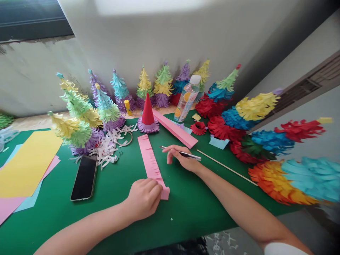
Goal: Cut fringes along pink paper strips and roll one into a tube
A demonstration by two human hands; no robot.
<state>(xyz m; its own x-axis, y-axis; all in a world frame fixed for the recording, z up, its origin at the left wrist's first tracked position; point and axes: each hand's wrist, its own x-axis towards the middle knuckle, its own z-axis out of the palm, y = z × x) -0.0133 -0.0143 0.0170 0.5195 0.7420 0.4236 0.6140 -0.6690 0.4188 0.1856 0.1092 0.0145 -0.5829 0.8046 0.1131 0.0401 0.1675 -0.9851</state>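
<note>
A pink paper strip (148,156) lies lengthwise on the green table, with short cuts forming a fringe along its right edge. My left hand (145,198) is closed over its near end, fingers curled onto the paper; the fingertips are hidden. To the right of the strip, my right hand (183,157) holds a pen (190,155) between thumb and fingers, its tip pointing left. Beyond the strip stands a red paper cone (147,112) with a purple fringed band (148,127) round its base. A second, folded pink strip (176,129) lies behind my right hand.
Fringed paper trees (163,85) line the wall and the right side. A bottle (187,99) and a yellow glue stick (128,107) stand at the back. Left are a phone (84,177), white paper shreds (107,147) and coloured sheets (32,159). A thin stick (225,166) lies right.
</note>
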